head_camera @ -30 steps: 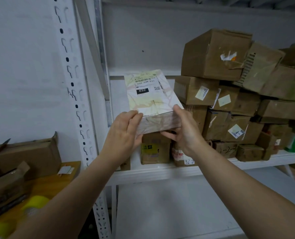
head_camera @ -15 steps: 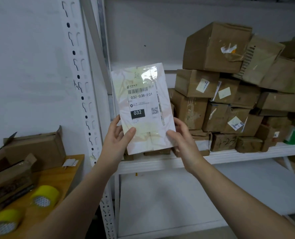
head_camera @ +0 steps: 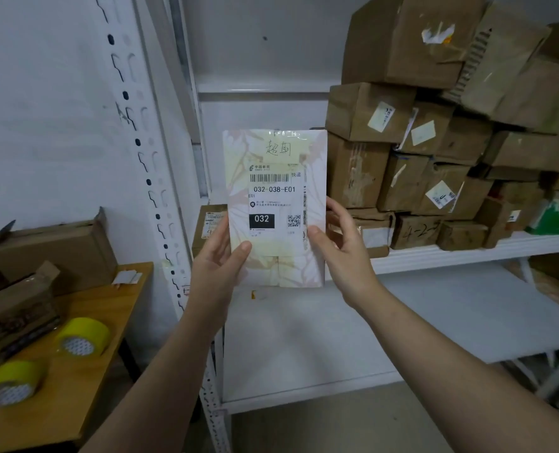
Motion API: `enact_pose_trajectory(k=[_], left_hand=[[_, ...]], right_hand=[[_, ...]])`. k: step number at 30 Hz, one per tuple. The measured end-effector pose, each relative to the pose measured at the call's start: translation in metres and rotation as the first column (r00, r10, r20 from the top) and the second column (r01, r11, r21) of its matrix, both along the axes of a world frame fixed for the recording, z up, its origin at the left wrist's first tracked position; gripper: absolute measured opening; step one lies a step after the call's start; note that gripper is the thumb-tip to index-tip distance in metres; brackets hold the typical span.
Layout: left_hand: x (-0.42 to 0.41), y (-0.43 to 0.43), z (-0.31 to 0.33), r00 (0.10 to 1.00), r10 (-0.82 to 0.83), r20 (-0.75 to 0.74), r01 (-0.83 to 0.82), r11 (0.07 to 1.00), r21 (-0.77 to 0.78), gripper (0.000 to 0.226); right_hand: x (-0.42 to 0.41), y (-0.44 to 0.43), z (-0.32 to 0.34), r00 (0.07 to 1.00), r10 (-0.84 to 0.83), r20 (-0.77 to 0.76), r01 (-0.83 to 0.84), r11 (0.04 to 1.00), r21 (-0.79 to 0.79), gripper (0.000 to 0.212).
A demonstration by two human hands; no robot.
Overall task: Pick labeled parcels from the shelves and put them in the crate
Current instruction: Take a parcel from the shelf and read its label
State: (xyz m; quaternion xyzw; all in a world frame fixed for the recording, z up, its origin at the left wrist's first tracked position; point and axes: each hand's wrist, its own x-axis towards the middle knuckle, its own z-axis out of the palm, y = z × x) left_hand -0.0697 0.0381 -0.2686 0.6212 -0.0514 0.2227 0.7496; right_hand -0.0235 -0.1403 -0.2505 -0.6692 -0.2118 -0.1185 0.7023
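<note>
Now that you have tipped the parcel (head_camera: 275, 197) upright in front of the shelf (head_camera: 467, 253), label readable, your left hand (head_camera: 217, 273) and right hand (head_camera: 340, 253) pinch its lower sides; the crate probably lies off-view.

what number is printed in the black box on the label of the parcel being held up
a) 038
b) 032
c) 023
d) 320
b: the black box on the label of the pale parcel, which the left hand and the right hand hold upright in front of the shelf, reads 032 in white digits.
</note>
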Motion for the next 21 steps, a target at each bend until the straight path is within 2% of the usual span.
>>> enact_pose_trajectory(k=[4,9,12,14,17,21], left_hand=[[0.0,-0.004,-0.002,1.0,0.011,0.008,-0.011,1.0,-0.001,0.059],[0.001,-0.024,-0.004,0.994,0.099,0.049,-0.103,0.992,0.071,0.052],[0.004,-0.04,-0.016,0.991,0.122,0.054,-0.128,0.982,0.14,0.061],[0.006,-0.052,-0.029,0.995,0.098,0.024,-0.101,0.977,0.188,0.066],[0.01,-0.073,-0.048,0.999,0.041,-0.034,-0.032,0.97,0.242,0.061],[0.017,-0.112,-0.065,0.989,-0.1,-0.107,0.122,0.966,0.227,0.069]], right_hand=[[0.0,-0.002,-0.003,1.0,-0.004,0.008,0.004,1.0,-0.013,0.049],[-0.002,-0.011,-0.013,0.99,-0.06,0.124,0.083,0.978,-0.192,0.069],[-0.004,-0.022,-0.024,0.988,-0.096,0.118,0.118,0.974,-0.194,0.069],[-0.007,-0.035,-0.034,0.987,-0.141,0.08,0.153,0.976,-0.157,0.067],[-0.012,-0.061,-0.053,0.977,-0.214,0.012,0.214,0.97,-0.116,0.063],[-0.021,-0.101,-0.078,0.944,-0.325,-0.061,0.312,0.936,-0.161,0.068]])
